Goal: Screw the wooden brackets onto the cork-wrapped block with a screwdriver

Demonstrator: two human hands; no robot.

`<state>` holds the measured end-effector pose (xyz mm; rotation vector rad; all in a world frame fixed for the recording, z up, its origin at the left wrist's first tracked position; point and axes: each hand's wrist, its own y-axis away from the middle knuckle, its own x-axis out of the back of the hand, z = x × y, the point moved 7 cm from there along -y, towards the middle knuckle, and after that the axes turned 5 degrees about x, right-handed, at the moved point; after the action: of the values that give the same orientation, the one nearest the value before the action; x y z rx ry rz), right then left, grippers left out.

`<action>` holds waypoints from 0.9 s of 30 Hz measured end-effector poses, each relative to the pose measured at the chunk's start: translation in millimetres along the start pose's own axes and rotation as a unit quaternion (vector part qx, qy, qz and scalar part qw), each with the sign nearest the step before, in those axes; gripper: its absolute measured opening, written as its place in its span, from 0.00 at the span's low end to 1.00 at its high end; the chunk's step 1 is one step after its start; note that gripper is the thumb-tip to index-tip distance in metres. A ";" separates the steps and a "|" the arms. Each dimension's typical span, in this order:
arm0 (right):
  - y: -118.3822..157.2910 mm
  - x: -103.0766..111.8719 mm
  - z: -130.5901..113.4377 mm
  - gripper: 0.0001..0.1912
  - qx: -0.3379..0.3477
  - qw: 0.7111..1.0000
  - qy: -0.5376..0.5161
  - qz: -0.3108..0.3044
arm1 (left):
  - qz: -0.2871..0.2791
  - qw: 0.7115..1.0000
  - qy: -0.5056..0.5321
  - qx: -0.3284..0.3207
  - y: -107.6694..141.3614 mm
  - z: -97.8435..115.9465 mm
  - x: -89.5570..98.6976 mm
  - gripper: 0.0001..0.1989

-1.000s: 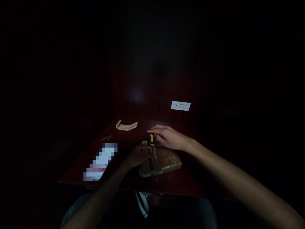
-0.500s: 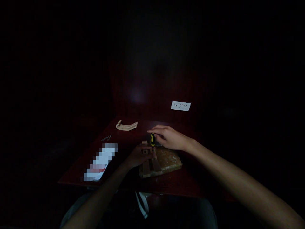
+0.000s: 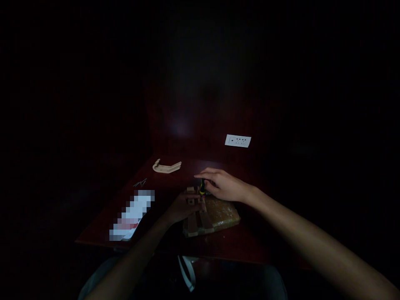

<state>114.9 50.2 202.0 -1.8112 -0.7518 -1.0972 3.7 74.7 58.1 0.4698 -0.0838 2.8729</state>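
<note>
**Hand Position at the Slatted Wooden Frame**

The right hand [image 3: 225, 187] is arched over the yellow-and-black handle of a screwdriver [image 3: 203, 187], with its fingers together and reaching past the handle. The light is too low to tell whether the fingers and thumb close around it. The shaft and tip are hidden, so the point of contact cannot be confirmed. The handle stands roughly upright at the far end of the slatted wooden frame [image 3: 195, 221].

The left hand [image 3: 183, 207] lies across the near part of the frame, fingers together and resting on the slats. No pinch is visible, and the dim view does not show whether the fingers wrap under the wood.

All other locations are given from the frame:

- Directly beneath and to its right: a speckled tan board [image 3: 223, 214]
- At its far end: a small wooden block [image 3: 190, 190]
- To its left: a pixelated flat object [image 3: 133, 214], its identity obscured
- Beyond that object: small metal pins [image 3: 140, 182]
- Further out, far left: a curved pale wooden piece [image 3: 166, 166]
- Past its far side: a white wall socket plate [image 3: 238, 141]
- Under all of these: a dark red wooden table [image 3: 218, 250]
</note>
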 end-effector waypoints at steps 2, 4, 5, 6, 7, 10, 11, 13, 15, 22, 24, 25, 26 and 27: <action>0.8 -0.1 1.7 0.21 -0.004 1.000 -0.004 0.009 | 0.001 1.000 0.002 -0.006 -0.5 -0.5 -0.5 0.20; 0.6 0.2 3.0 0.18 -0.005 1.000 -0.008 0.020 | -0.004 1.000 0.005 -0.010 -1.2 -1.5 -1.8 0.20; 0.2 0.0 3.3 0.16 -0.005 1.000 -0.010 0.022 | -0.006 1.000 0.006 -0.010 -1.4 -2.0 -2.3 0.20; -0.3 -0.5 3.3 0.15 -0.004 1.000 -0.011 0.022 | -0.008 1.000 0.004 -0.008 -1.7 -2.5 -2.7 0.20; -0.9 -1.2 3.1 0.14 -0.003 1.000 -0.010 0.022 | -0.009 1.000 0.002 -0.006 -1.8 -2.7 -3.0 0.20; -2.3 -2.6 1.4 0.16 0.000 1.000 -0.008 0.023 | -0.004 1.000 -0.002 -0.008 -1.2 -0.4 -2.1 0.19; -2.5 -2.5 0.4 0.18 0.002 1.000 -0.008 0.025 | -0.004 1.000 -0.002 -0.010 -0.8 0.8 -1.8 0.19; -2.5 -2.0 -1.7 0.21 0.006 1.000 -0.007 0.026 | -0.008 1.000 -0.004 -0.015 -0.1 3.0 -1.9 0.19; -2.3 -0.6 -3.1 0.21 0.007 1.000 -0.005 0.022 | -0.015 1.000 -0.004 -0.015 0.2 3.1 -2.6 0.19; -2.4 3.1 -3.0 0.15 -0.002 1.000 -0.003 0.018 | -0.018 1.000 0.005 0.000 0.0 -1.3 -3.4 0.21; -1.9 1.6 -3.1 0.16 0.000 1.000 -0.003 0.021 | -0.008 1.000 -0.009 -0.003 0.6 1.2 -1.7 0.21; -1.6 0.7 -3.2 0.18 0.001 1.000 -0.003 0.021 | -0.004 1.000 -0.013 -0.005 1.0 2.8 -0.9 0.20; -1.1 -0.1 -3.2 0.19 0.002 1.000 -0.004 0.021 | -0.003 1.000 -0.016 -0.006 1.5 4.4 -0.4 0.20; -0.6 -0.5 -3.0 0.20 0.000 1.000 -0.006 0.020 | -0.004 1.000 -0.016 -0.007 1.9 5.8 -0.3 0.20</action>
<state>113.1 47.8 202.5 -1.8262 -0.7203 -1.0604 5.3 72.2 63.5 0.5136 -0.1078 2.8560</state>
